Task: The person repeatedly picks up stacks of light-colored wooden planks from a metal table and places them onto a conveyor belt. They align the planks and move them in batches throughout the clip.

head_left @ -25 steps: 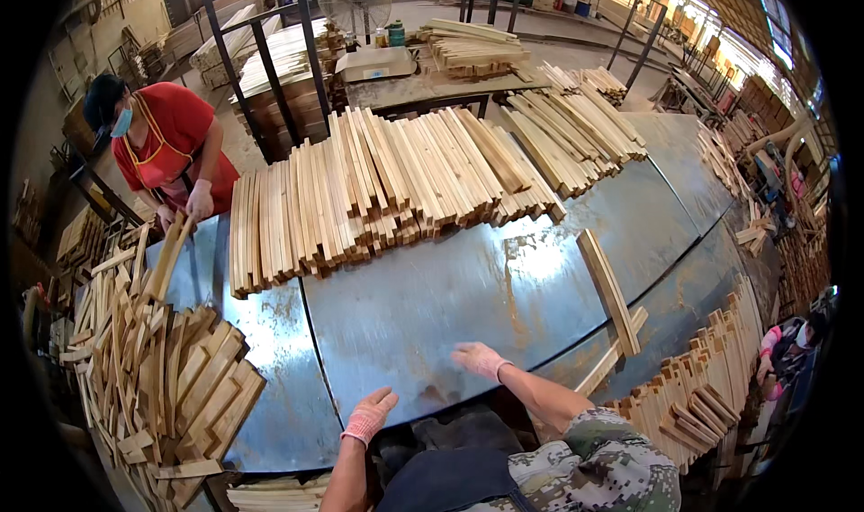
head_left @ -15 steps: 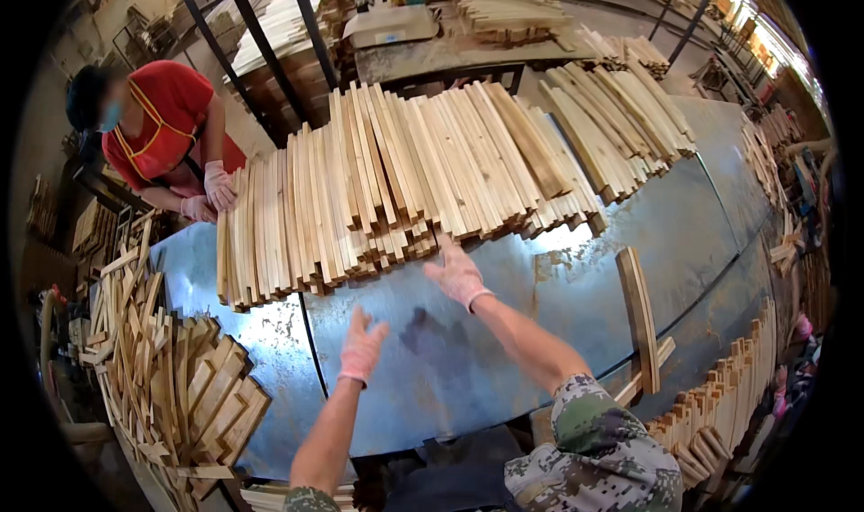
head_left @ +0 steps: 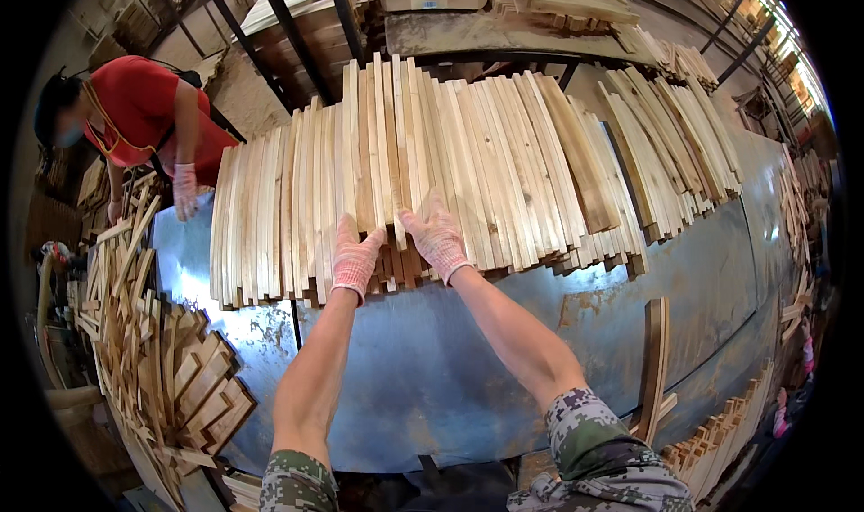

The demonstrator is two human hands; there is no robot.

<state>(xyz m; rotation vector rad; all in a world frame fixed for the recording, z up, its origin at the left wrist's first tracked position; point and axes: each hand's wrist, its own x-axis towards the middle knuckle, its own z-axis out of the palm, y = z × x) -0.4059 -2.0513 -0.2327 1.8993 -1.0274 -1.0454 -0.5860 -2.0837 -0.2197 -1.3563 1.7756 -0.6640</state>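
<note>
A long row of pale wooden strips (head_left: 504,166), stacked in layers, lies side by side across the metal table (head_left: 432,368). Both my hands wear pale, pink-tinged gloves and rest on the near ends of the strips at the middle of the row. My left hand (head_left: 356,262) touches the strip ends with its thumb and fingers apart. Just to its right, my right hand (head_left: 437,238) lies over the upper strips, fingers stretched forward and thumb toward the left hand. A small gap between the thumbs shows lower strip ends. The undersides of my fingers are hidden.
At the far left a co-worker in red (head_left: 148,107) leans beside the table. A jumbled heap of wood pieces (head_left: 180,377) fills the left side. Two strips (head_left: 655,363) lie at the right, near more stacked wood (head_left: 720,444). Black metal posts (head_left: 292,40) rise behind the row.
Both my hands have moved forward from above the table onto the strip ends. The co-worker's hands have left the row's left end, moving toward the heap. The view has shifted slightly.
</note>
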